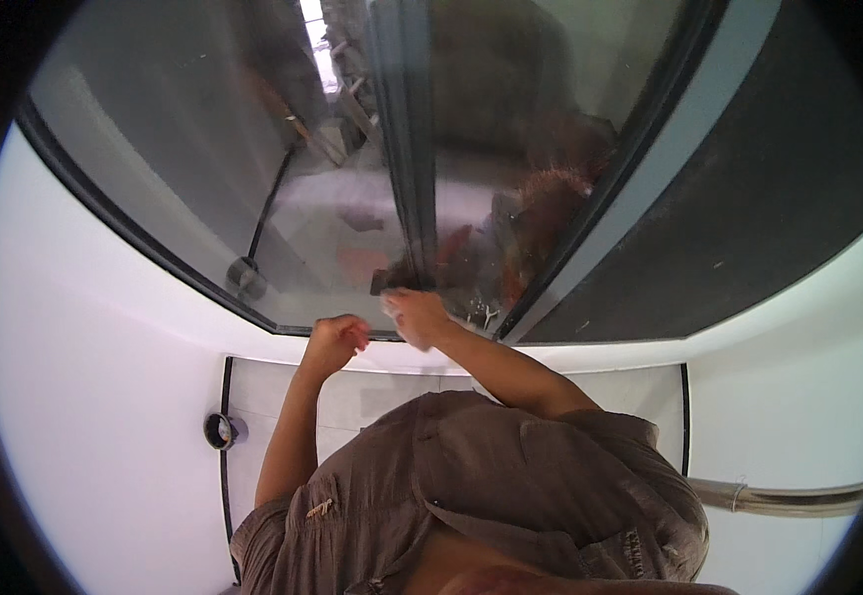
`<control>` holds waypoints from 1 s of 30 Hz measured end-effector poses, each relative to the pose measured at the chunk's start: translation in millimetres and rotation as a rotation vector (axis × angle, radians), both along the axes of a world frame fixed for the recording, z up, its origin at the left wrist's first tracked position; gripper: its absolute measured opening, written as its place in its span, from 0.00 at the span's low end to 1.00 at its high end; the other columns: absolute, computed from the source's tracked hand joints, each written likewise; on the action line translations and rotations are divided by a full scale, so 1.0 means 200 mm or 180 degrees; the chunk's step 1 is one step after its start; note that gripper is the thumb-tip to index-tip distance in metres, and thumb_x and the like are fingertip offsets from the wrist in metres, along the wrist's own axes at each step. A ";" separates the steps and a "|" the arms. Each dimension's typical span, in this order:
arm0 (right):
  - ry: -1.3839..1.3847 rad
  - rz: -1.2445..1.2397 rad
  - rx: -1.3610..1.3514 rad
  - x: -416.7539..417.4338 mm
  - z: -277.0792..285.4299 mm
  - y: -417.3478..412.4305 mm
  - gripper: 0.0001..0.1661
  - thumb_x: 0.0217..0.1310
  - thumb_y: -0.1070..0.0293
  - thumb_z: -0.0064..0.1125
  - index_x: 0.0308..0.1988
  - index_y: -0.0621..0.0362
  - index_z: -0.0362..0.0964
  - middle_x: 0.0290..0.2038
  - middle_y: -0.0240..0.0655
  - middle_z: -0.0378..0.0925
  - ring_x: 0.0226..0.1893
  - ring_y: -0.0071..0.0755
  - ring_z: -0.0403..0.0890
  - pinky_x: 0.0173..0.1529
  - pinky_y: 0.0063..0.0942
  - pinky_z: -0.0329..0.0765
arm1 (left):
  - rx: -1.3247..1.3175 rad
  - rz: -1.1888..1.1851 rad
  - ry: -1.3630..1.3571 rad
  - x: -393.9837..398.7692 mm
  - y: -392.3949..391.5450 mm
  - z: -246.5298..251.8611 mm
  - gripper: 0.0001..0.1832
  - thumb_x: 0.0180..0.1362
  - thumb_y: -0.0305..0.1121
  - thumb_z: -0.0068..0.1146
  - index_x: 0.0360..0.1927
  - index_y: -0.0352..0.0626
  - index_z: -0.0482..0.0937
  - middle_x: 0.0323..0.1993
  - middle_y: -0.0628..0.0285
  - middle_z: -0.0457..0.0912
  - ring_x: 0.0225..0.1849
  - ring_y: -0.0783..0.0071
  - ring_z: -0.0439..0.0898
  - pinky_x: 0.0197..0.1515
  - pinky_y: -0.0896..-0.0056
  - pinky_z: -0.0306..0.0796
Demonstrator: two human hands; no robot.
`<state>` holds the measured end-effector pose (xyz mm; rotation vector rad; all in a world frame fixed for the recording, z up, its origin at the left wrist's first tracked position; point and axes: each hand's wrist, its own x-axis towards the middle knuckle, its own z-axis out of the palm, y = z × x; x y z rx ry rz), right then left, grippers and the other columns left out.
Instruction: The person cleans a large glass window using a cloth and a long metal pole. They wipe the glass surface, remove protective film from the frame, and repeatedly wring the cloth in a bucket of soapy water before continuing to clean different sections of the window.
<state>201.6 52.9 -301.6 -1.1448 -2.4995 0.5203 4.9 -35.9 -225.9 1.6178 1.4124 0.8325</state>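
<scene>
My right hand (418, 312) is at the lower edge of a tall glass pane (327, 245), its fingers against or very close to the glass. A pale cloth or wipe (391, 303) shows at its fingers, partly hidden and blurred. To its left, my left hand (338, 342) hovers in front of the bottom of the frame with loosely bent fingers and nothing visible in it. The black lower frame (283, 328) of the glass runs just behind both hands. White specks (485, 309) show on the pane right of my right hand.
A white ledge (595, 359) runs below the glass. A grey upright frame (669, 171) separates the pane from a dark panel (744, 230). A small round bin (222, 431) stands at the left wall, and a shiny metal pipe (788, 498) is at right. Reflections cover the glass.
</scene>
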 end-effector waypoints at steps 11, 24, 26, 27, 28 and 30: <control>0.2808 0.0581 -0.2567 0.06 0.64 -0.07 0.34 0.60 0.57 0.60 0.61 0.60 0.62 0.53 0.38 0.72 0.51 0.29 0.72 0.54 0.28 0.69 | 0.0640 0.0784 -0.0805 0.14 -0.06 0.19 0.23 0.55 0.34 0.63 0.54 0.40 0.74 0.40 0.61 0.82 0.42 0.74 0.78 0.48 0.71 0.71; 0.3604 -0.0593 -0.2825 0.54 0.50 -0.27 0.20 0.65 0.64 0.53 0.55 0.58 0.68 0.36 0.40 0.81 0.31 0.30 0.81 0.39 0.27 0.77 | 0.4598 0.2579 0.0744 0.09 0.49 1.42 0.22 0.51 0.36 0.62 0.49 0.38 0.74 0.47 0.48 0.77 0.48 0.49 0.76 0.51 0.57 0.71; 0.3657 -0.0991 -0.2839 0.61 0.37 -0.26 0.18 0.65 0.65 0.53 0.53 0.58 0.69 0.34 0.40 0.81 0.30 0.29 0.81 0.37 0.27 0.77 | 0.4512 0.1982 0.1920 0.20 0.52 1.13 0.28 0.44 0.41 0.67 0.50 0.42 0.75 0.41 0.51 0.77 0.47 0.51 0.76 0.47 0.53 0.71; 0.3648 -0.1184 -0.2875 0.65 0.29 -0.25 0.17 0.65 0.66 0.52 0.52 0.58 0.70 0.34 0.39 0.81 0.29 0.29 0.81 0.36 0.26 0.77 | 0.3526 0.1609 0.2623 0.31 0.46 0.99 0.29 0.41 0.43 0.68 0.49 0.44 0.76 0.38 0.55 0.77 0.44 0.55 0.77 0.44 0.56 0.73; 0.3591 -0.1333 -0.2975 0.67 0.25 -0.26 0.16 0.65 0.66 0.52 0.51 0.58 0.71 0.33 0.39 0.81 0.29 0.29 0.81 0.35 0.26 0.77 | 0.4774 0.1138 0.2275 0.29 0.56 0.67 0.29 0.40 0.44 0.68 0.47 0.44 0.76 0.36 0.58 0.77 0.40 0.59 0.78 0.40 0.59 0.74; 0.3405 -0.1543 -0.3070 0.72 0.22 -0.29 0.14 0.65 0.67 0.52 0.49 0.59 0.72 0.32 0.39 0.81 0.28 0.29 0.81 0.34 0.25 0.78 | 0.4648 0.0768 0.2468 0.36 0.47 0.35 0.26 0.43 0.42 0.65 0.46 0.43 0.75 0.36 0.58 0.77 0.37 0.59 0.79 0.37 0.62 0.75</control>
